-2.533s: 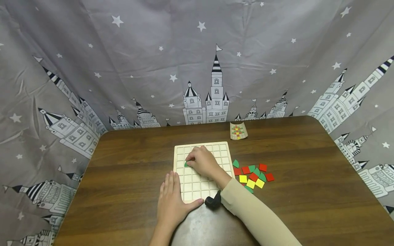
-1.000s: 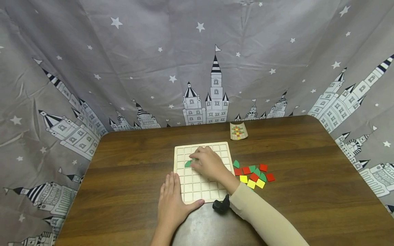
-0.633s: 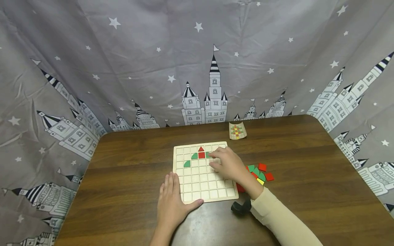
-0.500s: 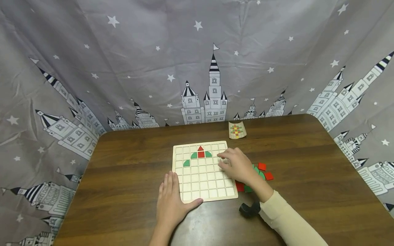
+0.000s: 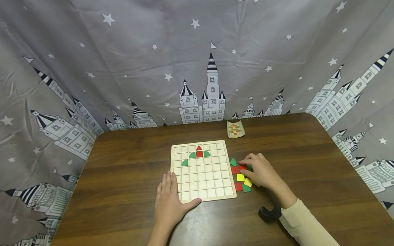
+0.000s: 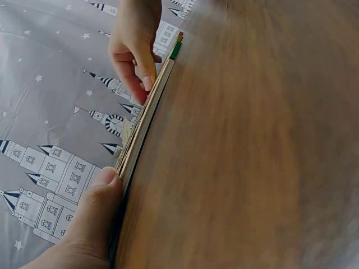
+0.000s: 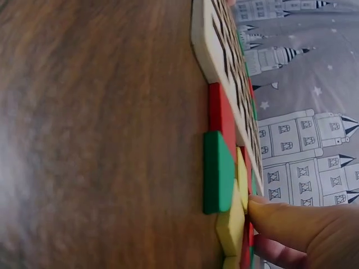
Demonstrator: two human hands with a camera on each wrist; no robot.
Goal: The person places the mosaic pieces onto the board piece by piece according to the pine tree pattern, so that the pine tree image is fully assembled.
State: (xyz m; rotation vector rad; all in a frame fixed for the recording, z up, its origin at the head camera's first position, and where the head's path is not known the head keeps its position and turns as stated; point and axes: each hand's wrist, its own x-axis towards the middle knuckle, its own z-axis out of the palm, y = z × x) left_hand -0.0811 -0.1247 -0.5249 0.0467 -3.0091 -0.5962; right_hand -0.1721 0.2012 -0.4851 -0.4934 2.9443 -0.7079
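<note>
A pale wooden grid board [image 5: 201,186] lies flat on the table. In its upper cells sit a red triangle [image 5: 198,148], a red square [image 5: 199,154] and green quarter-round tiles [image 5: 185,163]. My left hand [image 5: 168,201] rests at the board's near-left corner, fingers straight along the left edge and thumb at the front edge. Right of the board, my right hand [image 5: 261,172] is at the loose tiles, with thumb and fingertip at opposite sides of a red square tile [image 5: 243,167]. In the right wrist view, that thumb is beside a yellow tile [image 7: 231,224].
Yellow tiles [image 5: 240,177], a green quarter-round tile [image 5: 233,162] and other red and green ones lie close to the board's right edge, partly under the hand. A curled pattern card [image 5: 235,130] stands behind. The black wrist camera [image 5: 269,214] hangs under the right wrist.
My right hand has left the board and moved right to the loose tiles. The green quarter-rounds it was touching lie in the cells. The left hand keeps its place on the board.
</note>
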